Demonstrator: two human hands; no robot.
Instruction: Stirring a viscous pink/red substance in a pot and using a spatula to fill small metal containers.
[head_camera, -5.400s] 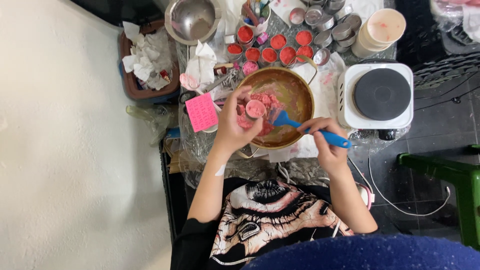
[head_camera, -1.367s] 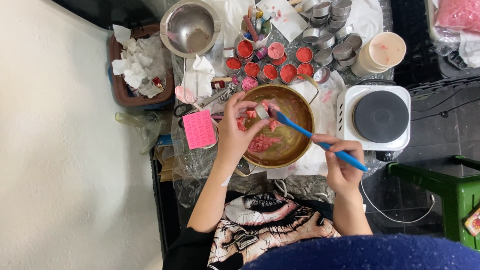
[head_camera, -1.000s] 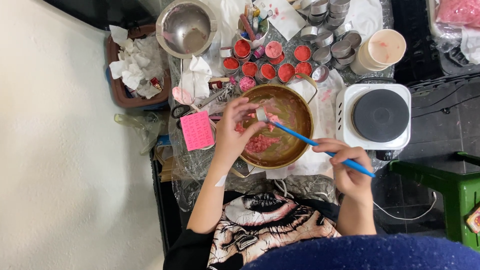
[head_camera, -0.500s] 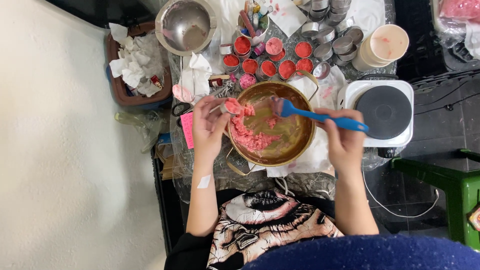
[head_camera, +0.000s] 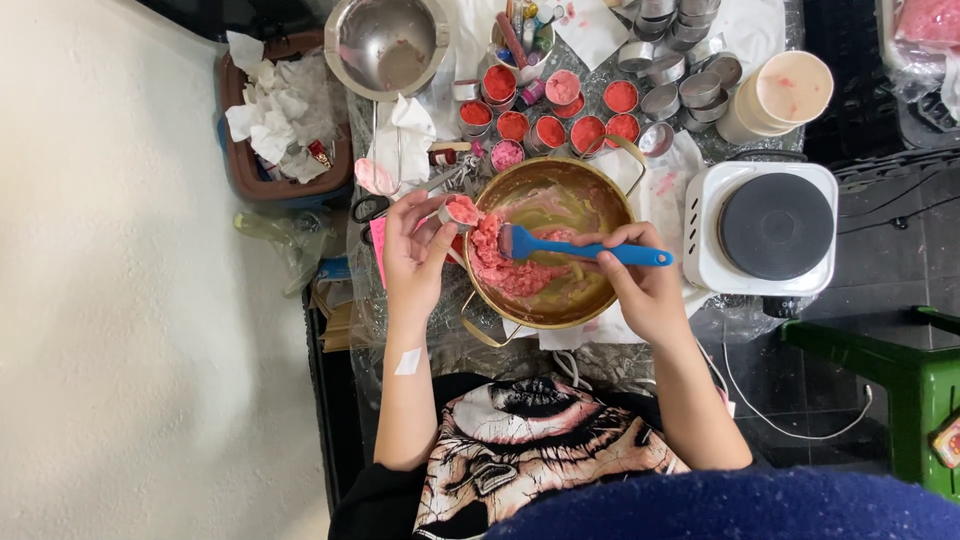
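A brass-coloured bowl (head_camera: 590, 305) stands in front of me with a pink paste (head_camera: 505, 270) heaped on its left side. My left hand (head_camera: 412, 255) holds a small round metal tin (head_camera: 460, 212) filled with pink paste at the bowl's left rim. My right hand (head_camera: 640, 285) grips a blue spatula (head_camera: 580, 250) by the handle, its blade pressed against the paste inside the bowl.
Several small tins with red filling (head_camera: 550, 130) stand behind the bowl, empty tins (head_camera: 680, 70) further right. A white electric hotplate (head_camera: 765, 228) is at the right, a cream cup (head_camera: 785, 92) behind it. A steel bowl (head_camera: 385, 45), a brown tray of tissues (head_camera: 275, 135), a green stool (head_camera: 890, 385).
My left hand has moved the tin from over the bowl's middle to its left rim. The spatula has swung from pointing up-left to lying level, blade in the paste.
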